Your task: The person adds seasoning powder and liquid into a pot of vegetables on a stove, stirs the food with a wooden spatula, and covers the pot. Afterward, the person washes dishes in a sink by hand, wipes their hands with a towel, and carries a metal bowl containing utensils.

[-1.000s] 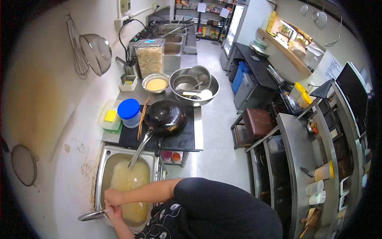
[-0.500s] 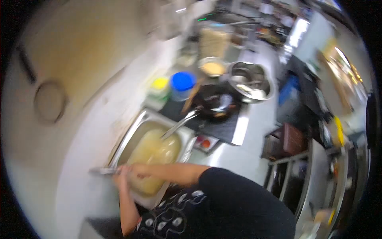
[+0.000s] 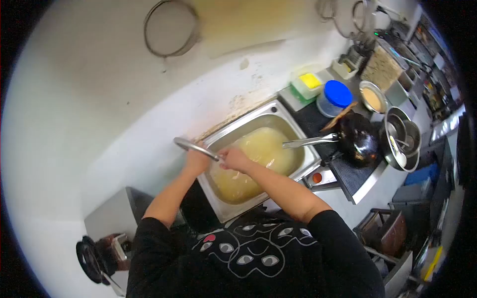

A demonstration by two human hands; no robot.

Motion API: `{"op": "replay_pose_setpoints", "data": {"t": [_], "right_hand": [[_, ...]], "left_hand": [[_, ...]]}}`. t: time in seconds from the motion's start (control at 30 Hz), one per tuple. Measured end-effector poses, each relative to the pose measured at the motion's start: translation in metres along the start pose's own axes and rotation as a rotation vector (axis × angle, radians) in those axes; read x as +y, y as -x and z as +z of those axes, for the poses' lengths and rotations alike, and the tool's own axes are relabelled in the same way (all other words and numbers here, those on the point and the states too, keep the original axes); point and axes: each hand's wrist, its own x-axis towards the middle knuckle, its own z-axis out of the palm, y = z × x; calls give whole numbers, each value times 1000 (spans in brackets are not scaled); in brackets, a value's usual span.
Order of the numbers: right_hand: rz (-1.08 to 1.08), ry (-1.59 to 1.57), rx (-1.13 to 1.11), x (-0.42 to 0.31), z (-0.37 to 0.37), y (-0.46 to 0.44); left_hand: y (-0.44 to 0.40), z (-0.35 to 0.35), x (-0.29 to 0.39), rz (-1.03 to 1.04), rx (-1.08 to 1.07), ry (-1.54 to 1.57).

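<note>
A curved metal faucet spout [image 3: 196,148] reaches from the wall over the left end of a steel sink [image 3: 211,201]. Cloudy yellowish liquid [image 3: 266,144] fills much of the basin. My right hand [image 3: 235,159] is above the liquid, its fingers curled at the tip of the spout. Close behind the spout is my left hand [image 3: 198,160], near the sink's left rim; its fingers are mostly hidden. To the right, the metal handle of a black wok [image 3: 358,139] juts over the sink's edge.
Right of the sink stand a blue-lidded tub [image 3: 336,97], a green container with a yellow top [image 3: 308,84], a bowl of tan contents [image 3: 372,97] and a metal pot with utensils [image 3: 401,139]. A brown stool [image 3: 385,228] stands at lower right. Wire rings [image 3: 171,29] hang on the wall.
The view has turned, so the sink now appears nearer the middle. My hands, close together at the faucet before, are now slightly apart, the right one at the spout's tip.
</note>
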Motion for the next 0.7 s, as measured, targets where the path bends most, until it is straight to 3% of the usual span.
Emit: {"op": "replay_pose_setpoints", "data": {"t": [0.03,0.1,0.13,0.17,0.2,0.23,0.27,0.3,0.33,0.37,0.43,0.53,0.6,0.63,0.67,0.7], "right_hand": [[-126,321,45,-2,-12,8],[-190,486,161,52,4,-20],[-166,436,109,47,-4,-9],[-302,467,386,72,12,-9],[-125,506,227,70,5,-7],[-288,395,341,166,48,-64],[-456,318,300,106,8,-18],[-409,557,230,103,2,-22],[-208,750,72,70,-15,-4],[-246,838,80,52,-30,11],[-253,849,162,40,-44,25],[-168,671,348,35,-49,37],[-148,655,383,28,-54,45],[-153,667,399,21,-56,53],[-159,678,414,11,-58,61],[-167,686,427,6,-58,65]], "left_hand": [[-8,15,-14,9,-43,-27],[-30,69,-52,160,-160,-254],[-38,115,-81,194,-135,-264],[-39,104,-75,193,-141,-134],[-41,91,-68,193,-148,-5],[-48,172,-116,409,233,14],[-60,184,-138,581,341,-91],[-63,164,-129,535,121,-153],[-66,140,-118,483,-109,-224],[-65,99,-97,432,-325,-295],[-75,97,-97,371,-420,-356],[-69,77,-87,644,-209,-728],[-84,120,-121,536,-138,-392],[-83,97,-103,478,-106,-224],[-71,70,-88,101,-406,201],[-74,80,-96,268,-434,-178]]}}
